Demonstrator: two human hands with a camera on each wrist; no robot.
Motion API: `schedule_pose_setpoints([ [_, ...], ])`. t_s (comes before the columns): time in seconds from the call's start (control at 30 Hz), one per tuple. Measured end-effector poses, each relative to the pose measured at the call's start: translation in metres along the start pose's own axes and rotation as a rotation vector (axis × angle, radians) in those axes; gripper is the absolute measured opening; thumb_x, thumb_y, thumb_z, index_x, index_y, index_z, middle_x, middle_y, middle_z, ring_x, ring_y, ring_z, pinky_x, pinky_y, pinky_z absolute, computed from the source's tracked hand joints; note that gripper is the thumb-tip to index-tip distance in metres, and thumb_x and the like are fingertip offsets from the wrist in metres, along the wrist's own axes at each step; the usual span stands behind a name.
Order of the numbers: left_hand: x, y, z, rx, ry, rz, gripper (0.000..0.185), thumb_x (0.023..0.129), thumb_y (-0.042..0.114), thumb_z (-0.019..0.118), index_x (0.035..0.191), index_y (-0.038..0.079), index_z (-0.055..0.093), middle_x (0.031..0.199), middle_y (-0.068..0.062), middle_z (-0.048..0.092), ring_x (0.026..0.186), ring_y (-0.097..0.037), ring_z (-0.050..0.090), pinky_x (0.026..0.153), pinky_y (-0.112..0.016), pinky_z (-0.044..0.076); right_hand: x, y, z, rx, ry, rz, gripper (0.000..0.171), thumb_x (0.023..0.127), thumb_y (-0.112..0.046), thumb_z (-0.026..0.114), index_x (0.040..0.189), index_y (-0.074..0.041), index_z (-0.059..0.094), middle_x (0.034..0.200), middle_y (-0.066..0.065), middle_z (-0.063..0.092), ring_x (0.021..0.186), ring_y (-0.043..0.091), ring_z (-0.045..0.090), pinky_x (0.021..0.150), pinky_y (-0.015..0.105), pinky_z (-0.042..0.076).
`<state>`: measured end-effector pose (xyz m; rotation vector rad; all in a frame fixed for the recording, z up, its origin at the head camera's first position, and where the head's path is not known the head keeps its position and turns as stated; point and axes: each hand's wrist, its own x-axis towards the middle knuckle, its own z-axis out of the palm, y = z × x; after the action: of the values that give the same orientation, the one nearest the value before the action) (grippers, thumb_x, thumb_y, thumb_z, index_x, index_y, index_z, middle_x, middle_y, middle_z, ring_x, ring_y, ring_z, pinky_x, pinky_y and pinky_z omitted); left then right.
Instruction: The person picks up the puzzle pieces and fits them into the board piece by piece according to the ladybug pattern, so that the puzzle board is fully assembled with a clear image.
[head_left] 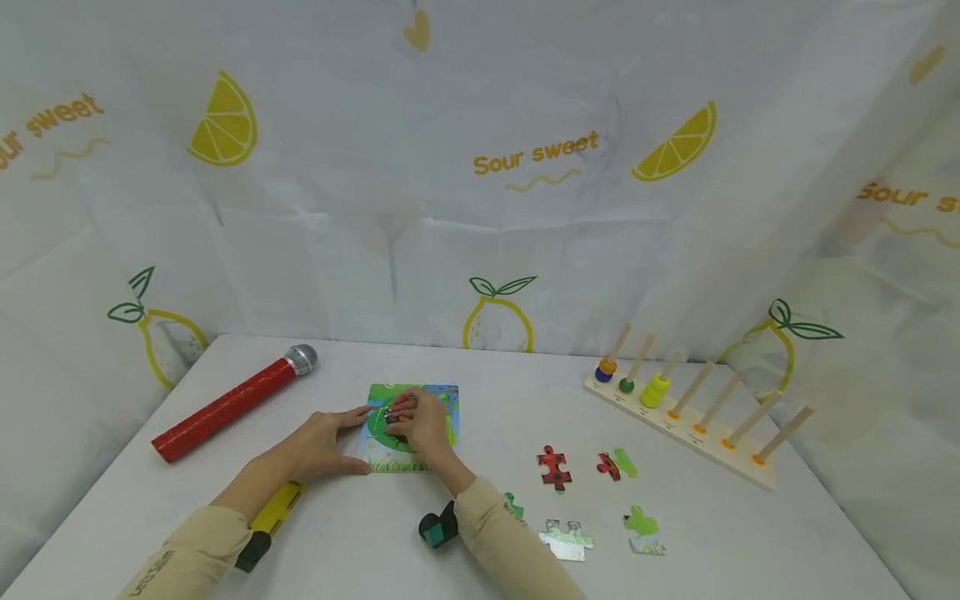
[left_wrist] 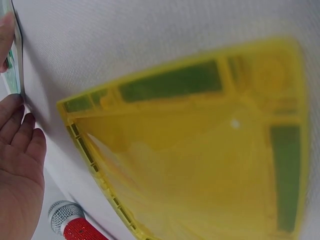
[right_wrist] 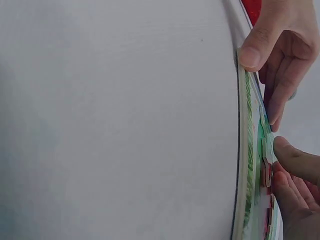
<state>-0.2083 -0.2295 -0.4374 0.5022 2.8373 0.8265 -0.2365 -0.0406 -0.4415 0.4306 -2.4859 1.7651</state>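
Note:
A square puzzle board (head_left: pixel 378 460) with a green picture and a grass strip lies on the white table. The left hand (head_left: pixel 318 446) is spread along the board's left side. Its thumb presses the lower left corner, plain in the right wrist view, while its fingertips touch the edge higher up. Over the middle of the board, the right hand (head_left: pixel 422 423) pinches a small dark puzzle piece (head_left: pixel 389 416) between thumb and fingers. That hand covers part of the picture. In the right wrist view, pieces with red edges (right_wrist: pixel 266 172) lie on the board beside the right fingertips.
Loose puzzle pieces lie to the right: a red one (head_left: pixel 553 467), a red-and-green one (head_left: pixel 609 467), a pale one (head_left: pixel 567 542), a green one (head_left: pixel 642 529). A pegged bead stand (head_left: pixel 678 425), a red microphone (head_left: pixel 232 408) and a translucent yellow object (left_wrist: pixel 190 160) surround the hands.

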Motion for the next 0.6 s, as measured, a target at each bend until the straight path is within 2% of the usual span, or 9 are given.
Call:
schedule_pose_setpoints([
  [0.1,0.0,0.001,0.0,0.002,-0.005,-0.01,0.091,0.07,0.047,0.082,0.142,0.005,0.046,0.144,-0.017,0.046,0.13,-0.04,0.043,0.102,-0.054,0.04,0.0,0.0,-0.005,0.082,-0.007,0.047,0.032,0.069,0.016,0.076,0.097,0.011,0.063,0.091,0.022,0.069,0.083,0.031,0.069,0.07,0.025,0.057],
  [0.2,-0.001,0.002,-0.002,0.001,-0.007,-0.008,0.091,0.07,0.047,0.082,0.142,0.005,0.045,0.144,-0.017,0.045,0.13,-0.041,0.042,0.102,-0.055,0.039,-0.002,0.001,-0.01,0.119,0.023,0.067,0.032,0.068,0.018,0.076,0.097,0.011,0.063,0.091,0.022,0.069,0.082,0.031,0.07,0.071,0.027,0.058],
  [0.4,-0.003,0.001,-0.003,-0.003,-0.005,-0.007,0.09,0.071,0.047,0.081,0.142,0.005,0.045,0.143,-0.019,0.045,0.13,-0.042,0.042,0.102,-0.056,0.038,-0.006,0.006,-0.012,0.065,0.042,0.059,0.032,0.064,0.016,0.079,0.092,0.01,0.064,0.085,0.02,0.069,0.076,0.028,0.07,0.065,0.022,0.057],
  [0.6,-0.001,0.001,-0.001,-0.009,-0.001,0.005,0.091,0.07,0.045,0.083,0.141,0.003,0.046,0.142,-0.02,0.046,0.129,-0.043,0.042,0.102,-0.057,0.038,-0.004,0.011,-0.006,0.037,0.073,-0.006,0.031,0.063,0.02,0.077,0.089,0.012,0.063,0.081,0.02,0.067,0.072,0.026,0.069,0.062,0.02,0.056],
])
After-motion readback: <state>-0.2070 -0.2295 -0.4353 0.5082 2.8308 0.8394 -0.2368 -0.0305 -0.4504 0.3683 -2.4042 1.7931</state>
